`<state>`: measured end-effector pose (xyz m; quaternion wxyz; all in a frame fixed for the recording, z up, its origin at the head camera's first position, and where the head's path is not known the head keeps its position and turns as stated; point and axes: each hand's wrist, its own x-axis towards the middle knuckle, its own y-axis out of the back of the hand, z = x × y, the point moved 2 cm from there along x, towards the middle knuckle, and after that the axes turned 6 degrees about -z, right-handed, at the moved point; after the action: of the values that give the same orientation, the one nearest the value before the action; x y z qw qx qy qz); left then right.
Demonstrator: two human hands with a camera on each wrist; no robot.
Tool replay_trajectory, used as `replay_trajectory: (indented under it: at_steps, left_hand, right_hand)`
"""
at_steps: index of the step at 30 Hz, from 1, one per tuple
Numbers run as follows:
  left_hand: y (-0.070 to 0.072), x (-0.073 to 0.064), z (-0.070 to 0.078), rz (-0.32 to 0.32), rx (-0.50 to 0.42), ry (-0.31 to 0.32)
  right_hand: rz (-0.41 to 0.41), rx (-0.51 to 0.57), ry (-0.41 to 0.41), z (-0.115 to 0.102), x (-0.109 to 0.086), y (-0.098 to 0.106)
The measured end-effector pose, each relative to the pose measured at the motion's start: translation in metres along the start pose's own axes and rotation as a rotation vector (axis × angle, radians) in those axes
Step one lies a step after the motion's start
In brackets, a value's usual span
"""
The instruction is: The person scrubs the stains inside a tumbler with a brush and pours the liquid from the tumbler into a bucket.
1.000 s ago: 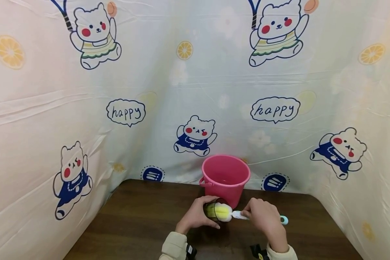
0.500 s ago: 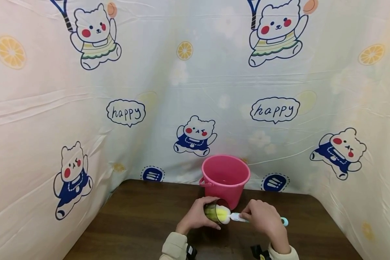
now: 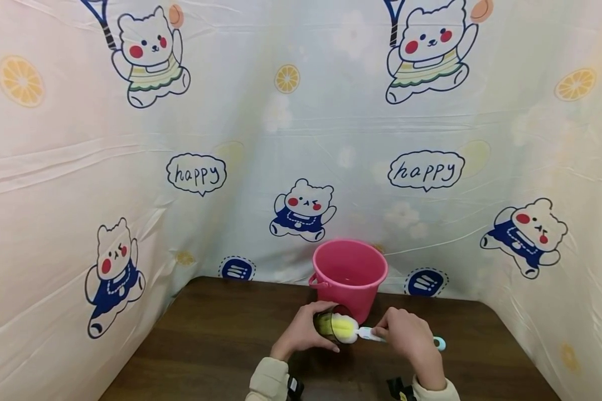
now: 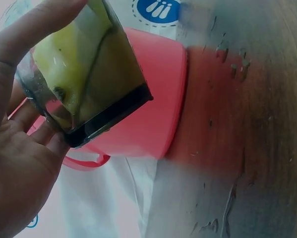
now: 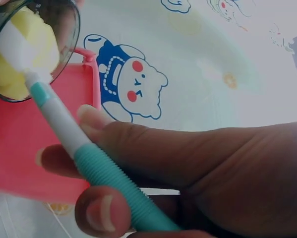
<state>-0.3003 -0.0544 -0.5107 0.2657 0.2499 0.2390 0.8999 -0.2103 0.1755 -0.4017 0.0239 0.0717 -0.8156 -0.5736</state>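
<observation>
My left hand (image 3: 303, 331) grips a dark see-through cup (image 4: 106, 74), thumb on one side and fingers on the other. The cup lies tilted, its mouth turned toward my right hand (image 3: 406, 337). A cup brush with a yellow-and-white sponge head (image 3: 345, 328) reaches into the cup, part of the head showing at the mouth. In the right wrist view, my right thumb and fingers are curled round the brush's ribbed teal handle (image 5: 111, 176). The round end (image 3: 439, 343) of the handle sticks out beyond that hand.
Just behind the cup stands a pink bucket (image 3: 351, 287) with its handle hanging at the left. Drops and wet streaks (image 4: 230, 196) mark the dark wooden table (image 3: 221, 334). A printed cloth (image 3: 251, 128) hangs around the back and sides.
Half a second ago the sponge head went further into the cup; now it is drawn back slightly rightward, about as it was a second ago. Both hands keep their grips.
</observation>
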Motion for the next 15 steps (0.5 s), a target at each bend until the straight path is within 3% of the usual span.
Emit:
replay_trajectory:
  at_steps: [8,15]
  left_hand:
    - [-0.0034,0.0008,-0.0027,-0.018,0.013,-0.005]
    - [-0.0037,0.0007,-0.0014,-0.017,-0.015,-0.008]
  right_hand:
    - [0.000,0.015,0.095,0.0004,-0.0007,-0.0006]
    - [0.021,0.041,0.055,0.0019,-0.0006,0.0019]
